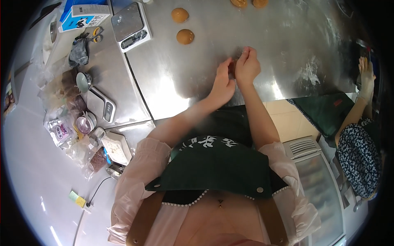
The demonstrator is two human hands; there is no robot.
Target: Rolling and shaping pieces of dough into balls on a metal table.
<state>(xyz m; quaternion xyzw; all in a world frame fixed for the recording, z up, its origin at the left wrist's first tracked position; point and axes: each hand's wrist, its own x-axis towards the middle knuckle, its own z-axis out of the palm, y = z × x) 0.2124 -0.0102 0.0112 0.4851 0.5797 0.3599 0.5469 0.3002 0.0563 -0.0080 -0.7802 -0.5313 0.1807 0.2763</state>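
Observation:
My left hand [223, 85] and my right hand [247, 69] meet just above the near part of the steel table, their fingers curled toward each other. A small bit of brown dough [232, 69] shows between the palms; the fingers hide most of it. Farther off and to the left lie two round brown dough balls, one [179, 15] behind the other [185, 36]. Two more brown dough balls, a left one [239, 3] and a right one [259, 3], sit at the far edge of the view.
A white digital scale [137, 39] stands at the far left, with a milk carton [84, 18] and yellow-handled scissors [97, 35] beyond it. Nearer are a smaller scale [100, 105] and a white tub [116, 148]. At right, another person's hand [367, 78] reaches the table edge.

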